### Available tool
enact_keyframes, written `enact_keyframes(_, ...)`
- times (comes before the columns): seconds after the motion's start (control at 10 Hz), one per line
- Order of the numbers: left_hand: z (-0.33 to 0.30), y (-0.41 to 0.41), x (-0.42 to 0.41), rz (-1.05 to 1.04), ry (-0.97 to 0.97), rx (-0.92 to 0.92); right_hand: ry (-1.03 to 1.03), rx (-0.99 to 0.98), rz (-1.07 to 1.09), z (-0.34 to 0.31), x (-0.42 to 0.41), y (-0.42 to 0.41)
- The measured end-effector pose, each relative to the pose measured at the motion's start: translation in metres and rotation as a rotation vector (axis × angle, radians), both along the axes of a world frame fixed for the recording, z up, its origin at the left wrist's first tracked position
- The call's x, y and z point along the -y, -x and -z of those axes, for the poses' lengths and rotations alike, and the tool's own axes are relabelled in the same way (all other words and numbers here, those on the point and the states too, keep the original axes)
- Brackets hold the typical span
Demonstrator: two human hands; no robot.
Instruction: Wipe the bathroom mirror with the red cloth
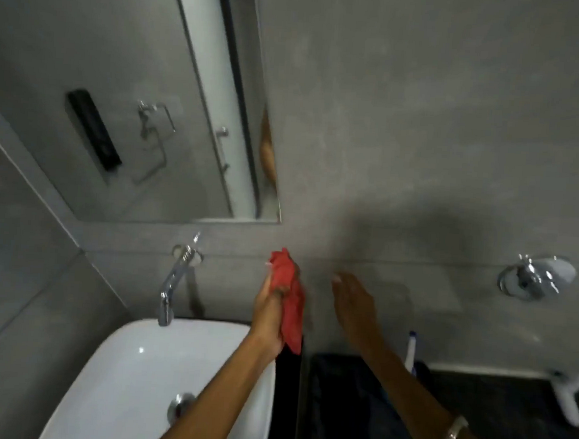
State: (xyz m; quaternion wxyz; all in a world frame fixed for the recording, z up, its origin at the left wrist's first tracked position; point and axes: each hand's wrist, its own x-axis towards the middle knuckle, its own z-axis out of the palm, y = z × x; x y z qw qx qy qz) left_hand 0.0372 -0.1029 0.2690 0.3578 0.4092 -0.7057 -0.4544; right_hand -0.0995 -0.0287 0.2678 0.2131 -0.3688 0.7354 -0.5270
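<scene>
The red cloth (289,298) is bunched in my left hand (270,307), which is raised above the right rim of the basin, below the mirror's lower right corner. The cloth hangs down past my wrist and does not touch the glass. The mirror (145,99) fills the upper left of the view, mounted on the grey wall. My right hand (354,302) is held up flat beside the cloth, fingers apart, holding nothing. A bangle sits on my right forearm.
A white basin (126,372) with a chrome tap (174,280) stands below the mirror. A dark counter (494,405) runs to the right, with a white spray bottle (567,396) lying on it and a toothbrush (410,351). A chrome wall valve (534,276) is at right.
</scene>
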Motion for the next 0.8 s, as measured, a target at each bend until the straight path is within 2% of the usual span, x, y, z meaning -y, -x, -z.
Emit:
enact_keyframes(0.1,0.018,0.019,-0.020,0.245,-0.535,-0.263,-0.213,0.836,-0.128,0.028,-0.016,0.005)
enact_keyframes(0.2,0.061,0.028,-0.027,0.010,-0.849,-0.655,-0.253,1.032,-0.107,0.065,-0.022,0.020)
enact_keyframes(0.3,0.093,0.035,-0.045,-0.001,-0.945,-0.280,-0.335,0.884,-0.132,0.126,-0.040,0.032)
enact_keyframes(0.5,0.200,0.047,-0.044,0.112,-0.918,0.226,-0.418,0.666,-0.274,0.227,-0.066,0.054)
enact_keyframes(0.7,0.275,0.057,-0.053,0.271,-0.709,0.471,-0.627,0.340,-0.338,0.294,-0.062,0.057)
enact_keyframes(0.8,0.278,0.054,-0.067,0.286,-0.522,0.621,-0.681,0.148,-0.301,0.296,-0.064,0.044)
